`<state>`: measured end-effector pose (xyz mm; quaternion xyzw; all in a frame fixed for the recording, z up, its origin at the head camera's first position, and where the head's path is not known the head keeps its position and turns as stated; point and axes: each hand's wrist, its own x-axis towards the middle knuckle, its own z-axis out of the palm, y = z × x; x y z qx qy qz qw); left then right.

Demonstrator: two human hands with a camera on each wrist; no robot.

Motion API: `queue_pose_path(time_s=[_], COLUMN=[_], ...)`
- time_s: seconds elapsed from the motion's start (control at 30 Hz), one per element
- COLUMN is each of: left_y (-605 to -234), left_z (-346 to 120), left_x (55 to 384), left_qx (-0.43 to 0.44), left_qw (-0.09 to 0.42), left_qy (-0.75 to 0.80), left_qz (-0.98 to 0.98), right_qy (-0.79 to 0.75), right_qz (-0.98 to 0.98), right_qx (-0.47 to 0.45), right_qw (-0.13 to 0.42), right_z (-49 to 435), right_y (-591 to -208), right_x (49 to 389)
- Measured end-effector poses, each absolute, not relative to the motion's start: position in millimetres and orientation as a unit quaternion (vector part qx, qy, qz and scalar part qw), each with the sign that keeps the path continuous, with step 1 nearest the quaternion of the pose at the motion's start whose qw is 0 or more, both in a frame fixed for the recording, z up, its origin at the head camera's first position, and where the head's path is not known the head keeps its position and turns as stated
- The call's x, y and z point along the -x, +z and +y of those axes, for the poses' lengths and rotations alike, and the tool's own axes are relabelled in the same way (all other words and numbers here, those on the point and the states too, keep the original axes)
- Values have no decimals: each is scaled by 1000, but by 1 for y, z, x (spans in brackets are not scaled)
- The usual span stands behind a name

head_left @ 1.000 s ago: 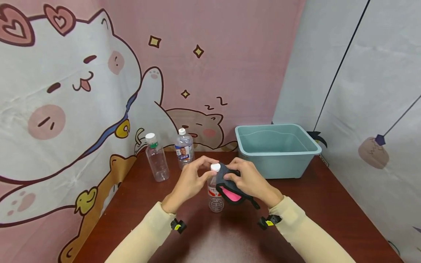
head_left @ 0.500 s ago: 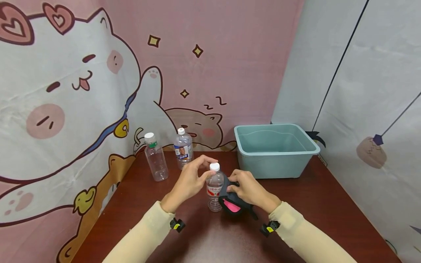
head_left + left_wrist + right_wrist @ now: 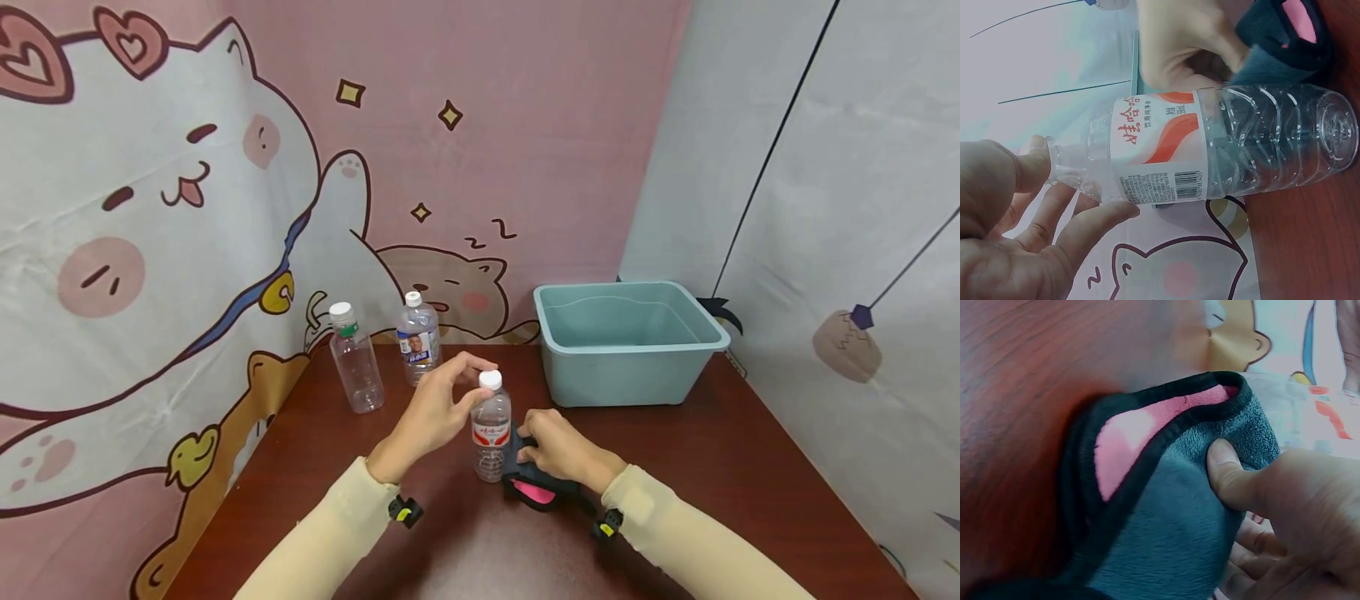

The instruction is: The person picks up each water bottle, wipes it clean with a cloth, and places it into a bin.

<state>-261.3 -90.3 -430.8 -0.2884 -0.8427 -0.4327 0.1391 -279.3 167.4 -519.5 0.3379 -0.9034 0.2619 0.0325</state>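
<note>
A clear plastic bottle [image 3: 490,457] with a red and white label and a white cap stands upright on the table. My left hand [image 3: 441,398] holds it at the neck and cap between thumb and fingers; the left wrist view shows the thumb at the neck [image 3: 1066,164]. My right hand [image 3: 561,450] pinches a folded cloth [image 3: 1172,506], dark grey with pink inside and black edging. In the head view this cloth is low on the bottle's right side, close to the tabletop, partly covered by the hand.
Two more clear bottles stand at the back left: one with a green neck band [image 3: 358,375], one with a blue and white label [image 3: 420,346]. A light blue plastic tub [image 3: 622,375] is at the back right of the brown table [image 3: 712,483]. Printed cloth walls rise behind.
My right hand has moved down along the bottle with the cloth, from near the cap to the lower part, uncovering the label. The left hand has stayed at the bottle's top.
</note>
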Motion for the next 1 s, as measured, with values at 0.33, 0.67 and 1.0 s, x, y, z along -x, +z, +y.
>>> queue_pose_path(time_s=[0.33,0.67,1.0], left_y=[-429,-429,-430], left_z=[-90,-89,-88], left_x=[261,259,260], left_qx=[289,286,282], left_qw=[150,142,141], left_qy=[-419,-422,-420], left_qz=[-848,-848,-851], right_qy=[258,294,300], right_qz=[-896,-899,-905], right_qx=[-359,-325,-298], right_qw=[40,20,46], right_z=[167,170,173], right_y=[-530,-526,-513], right_x=[284,279,276])
